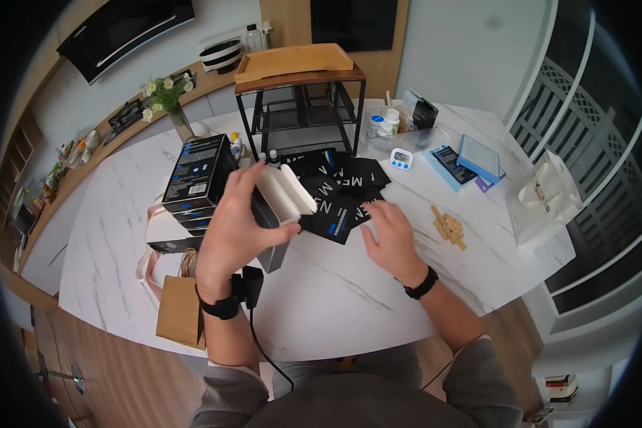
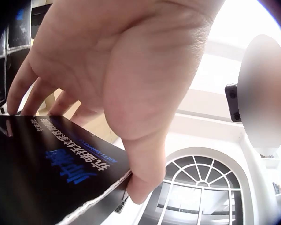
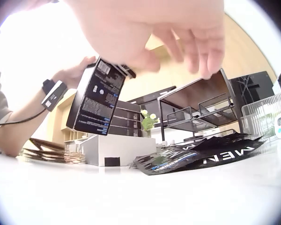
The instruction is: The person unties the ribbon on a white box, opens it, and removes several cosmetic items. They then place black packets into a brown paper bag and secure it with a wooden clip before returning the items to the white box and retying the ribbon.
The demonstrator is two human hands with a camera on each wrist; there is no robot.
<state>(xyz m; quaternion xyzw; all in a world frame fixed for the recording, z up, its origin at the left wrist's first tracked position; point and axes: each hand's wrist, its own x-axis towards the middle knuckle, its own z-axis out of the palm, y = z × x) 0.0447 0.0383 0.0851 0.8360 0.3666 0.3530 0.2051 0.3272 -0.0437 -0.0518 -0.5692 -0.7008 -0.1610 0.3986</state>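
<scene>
My left hand [image 1: 234, 239] grips a black cardboard box [image 3: 96, 101], thumb on one side and fingers on the other. The box is tilted above the table, and its raised white-lined flap [image 1: 299, 188] faces the pile. Blue and white print covers the box side [image 2: 70, 161] in the left wrist view. Flat black sachets [image 1: 328, 217] marked MEN lie overlapping in a loose heap just beyond the box. My right hand [image 1: 392, 239] hovers at the heap's near right edge, palm down, with its fingers loosely bent and nothing in them.
Matching black boxes [image 1: 196, 175] are stacked to the left, near a brown paper bag [image 1: 178, 314]. Behind the sachets stands a black-framed rack [image 1: 299, 85]. A white timer [image 1: 401, 159], small wooden pieces [image 1: 448, 228] and a white bag [image 1: 546, 203] are on the right.
</scene>
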